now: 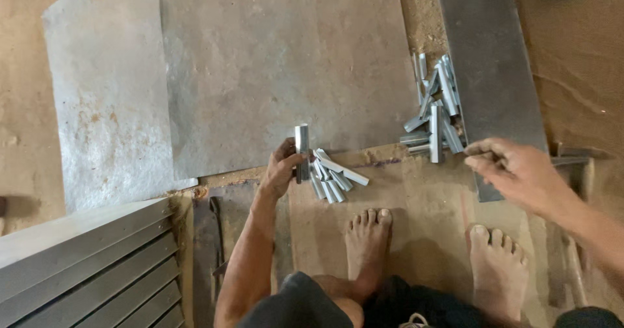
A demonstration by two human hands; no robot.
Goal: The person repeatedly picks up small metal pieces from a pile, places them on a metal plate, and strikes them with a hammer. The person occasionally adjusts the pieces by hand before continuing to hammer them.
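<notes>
A short metal channel piece [301, 147] was held upright, pinched by the left hand [281, 170] beside a small pile of like pieces [331, 177]. The right hand [513, 170], fingers loosely together & empty, hovered nr a second pile [434, 110] by a steel strip [491, 68].

A single head-worn camera looks almost straight down from above a squatting person, close enough that the knees and bare feet fill the lower edge. The top of the view faces forward over a large flat grey metal sheet [260, 61] lying on the sandy brown floor [585, 61]. No second view overlaps it.
</notes>
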